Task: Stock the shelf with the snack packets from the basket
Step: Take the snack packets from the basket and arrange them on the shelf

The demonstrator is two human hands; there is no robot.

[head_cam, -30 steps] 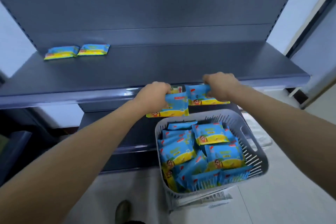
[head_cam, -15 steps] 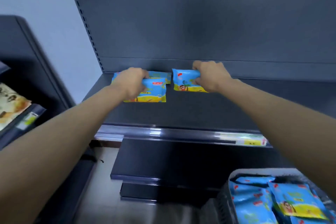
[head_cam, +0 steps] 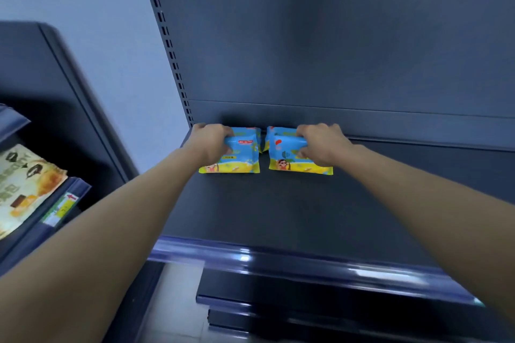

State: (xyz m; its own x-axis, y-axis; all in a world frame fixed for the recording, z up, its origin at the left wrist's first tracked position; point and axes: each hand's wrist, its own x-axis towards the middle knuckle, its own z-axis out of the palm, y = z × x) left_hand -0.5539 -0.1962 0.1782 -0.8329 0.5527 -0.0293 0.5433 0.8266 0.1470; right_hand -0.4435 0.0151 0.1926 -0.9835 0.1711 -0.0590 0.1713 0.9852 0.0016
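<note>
Two blue-and-yellow snack packets rest on the dark shelf (head_cam: 278, 211) near its back left corner. My left hand (head_cam: 210, 143) grips the left snack packet (head_cam: 239, 160) by its upper left part. My right hand (head_cam: 323, 145) grips the right snack packet (head_cam: 289, 160) by its top right. Behind each one, the top of another blue packet (head_cam: 250, 131) shows against the back panel. The basket is out of view.
The shelf's glossy front rail (head_cam: 278, 262) runs below my arms, with lower shelves (head_cam: 278, 303) under it. A slotted upright (head_cam: 167, 44) marks the shelf's left edge. To the left stands another rack holding a beige bag (head_cam: 22, 186) and a price tag (head_cam: 62, 207).
My view has moved left and closer to the shelf, and the basket has dropped out of sight. Both hands carried their packets from above the basket down onto the shelf, in front of the two packets lying there.
</note>
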